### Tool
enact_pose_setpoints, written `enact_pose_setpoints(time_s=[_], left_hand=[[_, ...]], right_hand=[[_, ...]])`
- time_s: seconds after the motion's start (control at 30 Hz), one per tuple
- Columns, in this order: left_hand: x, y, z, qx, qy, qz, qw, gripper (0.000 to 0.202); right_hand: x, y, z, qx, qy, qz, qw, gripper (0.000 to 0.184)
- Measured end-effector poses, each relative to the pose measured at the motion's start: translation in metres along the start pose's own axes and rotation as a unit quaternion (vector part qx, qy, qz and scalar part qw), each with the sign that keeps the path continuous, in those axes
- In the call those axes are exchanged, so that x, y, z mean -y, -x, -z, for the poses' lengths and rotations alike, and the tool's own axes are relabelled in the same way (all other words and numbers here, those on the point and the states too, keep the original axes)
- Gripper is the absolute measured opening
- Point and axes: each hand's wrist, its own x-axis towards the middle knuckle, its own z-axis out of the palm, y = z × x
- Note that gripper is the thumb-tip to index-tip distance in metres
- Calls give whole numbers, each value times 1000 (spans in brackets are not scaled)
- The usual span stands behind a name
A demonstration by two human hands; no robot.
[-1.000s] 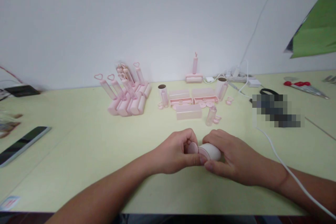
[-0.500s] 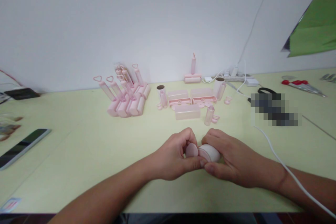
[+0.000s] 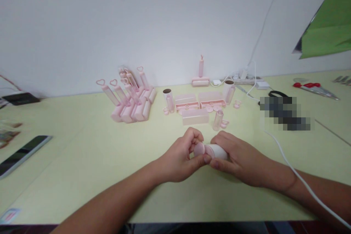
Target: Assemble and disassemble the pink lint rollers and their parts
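My right hand [image 3: 241, 161] is wrapped round a white lint roller paper roll [image 3: 220, 152], held sideways above the table. A pink cap fills the roll's left end. With thumb and fingers, my left hand [image 3: 179, 159] pinches a round pink end cap [image 3: 199, 149] beside that end. Whether the two caps touch, I cannot tell. Just beyond my hands lie a clear pink roller cover [image 3: 195, 117], a clear pink handle tube [image 3: 218, 120] standing upright, and a small pink heart loop [image 3: 225, 124].
Several assembled pink lint rollers [image 3: 131, 108] stand at the back left. Roller housings [image 3: 188, 106] and upright paper rolls [image 3: 228, 89] sit at the centre back. A phone [image 3: 24, 153] lies left. A white cable [image 3: 290, 166] crosses over my right forearm. Red-handled scissors [image 3: 312, 86] lie far right.
Both hands have moved slightly up and away from the table's front edge, with the roll and cap. The roll has turned, so its capped end faces me less.
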Motion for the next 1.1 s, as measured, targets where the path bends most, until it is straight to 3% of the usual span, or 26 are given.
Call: enact_pose_setpoints(time_s=[0.17, 0.37, 0.5, 0.6, 0.77, 1.1], left_hand=[[1, -2, 13, -13, -66, -3, 998, 31], [8, -3, 12, -37, -118, -89, 988, 56], [13, -2, 3, -16, -92, -47, 995, 67], [14, -2, -1, -2, -111, -19, 994, 60], [13, -2, -4, -15, -172, -15, 985, 49], [15, -2, -7, -21, -191, -11, 981, 53]], right_hand=[[-9, -6, -2, -2, -10, 41, 999, 36], [-14, -6, -8, -34, 36, 36, 998, 36], [-11, -4, -13, -38, 40, 29, 998, 35], [-10, -4, -16, -40, 41, 24, 998, 34], [-11, -3, -19, -61, 42, 28, 997, 32], [-13, -2, -22, -70, 30, 28, 997, 35]])
